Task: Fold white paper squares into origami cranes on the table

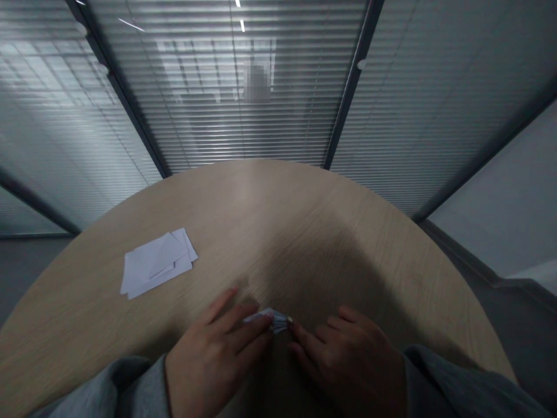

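Observation:
A small folded piece of white paper (pixel 278 320) lies low in the middle of the view, close to the table's near side. Creases run along its right part, which narrows to a tip. My left hand (pixel 221 348) reaches over the paper from the left, its index finger and thumb closed on it and the other fingers stretched forward. At the right tip, my right hand (pixel 348 354) pinches the paper with its index finger and thumb, the remaining fingers curled. Both hands partly cover the paper, so its full shape is hidden.
Several loose white paper sheets (pixel 159 262) lie overlapping on the left of the round wooden table (pixel 243 215). Behind the table's curved far edge stand glass panels with blinds (pixel 243 128) and dark frames. A pale wall (pixel 496 209) rises at the right.

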